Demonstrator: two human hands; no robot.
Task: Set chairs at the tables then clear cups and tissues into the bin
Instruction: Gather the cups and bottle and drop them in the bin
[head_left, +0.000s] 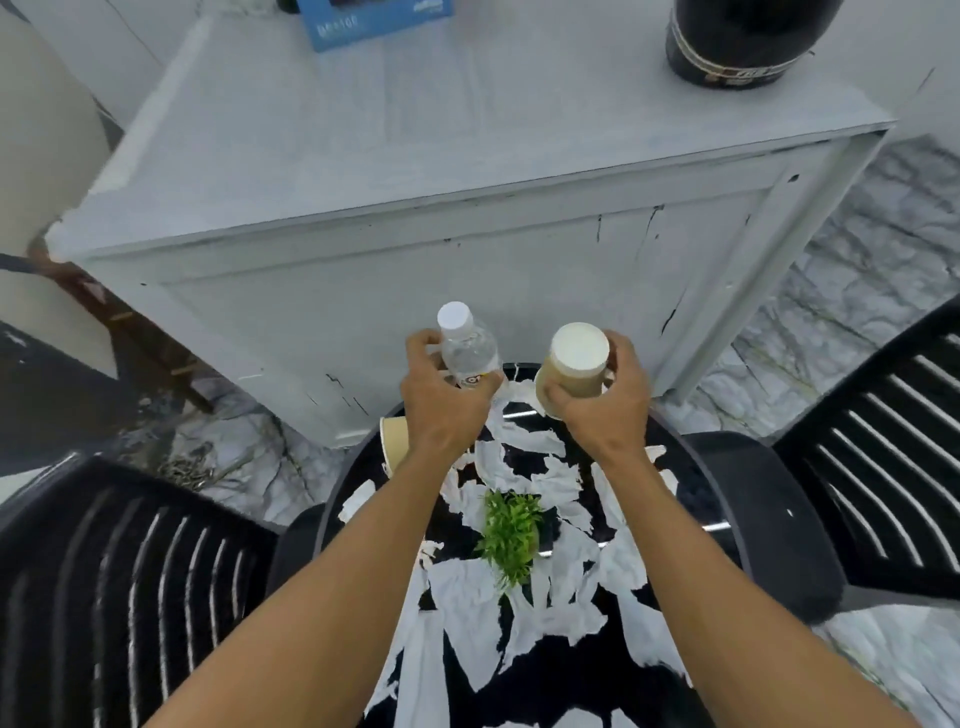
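Note:
My left hand (441, 400) grips a clear plastic bottle (467, 345) with a white cap, held above the far edge of a round black table (696, 499). My right hand (605, 400) grips a beige paper cup (574, 364), tilted so its pale base faces me. Another beige paper cup (393, 441) lies on its side at the table's left edge, partly behind my left wrist. Several torn white tissues (467, 592) are strewn over the tabletop around a small green plant (511, 530).
A black slatted chair (119, 587) stands at the table's left and another black chair (883, 467) at its right. Beyond the table is a white cabinet (415, 249) bearing a blue box (374, 21) and a dark round object (743, 41). Marble floor surrounds it.

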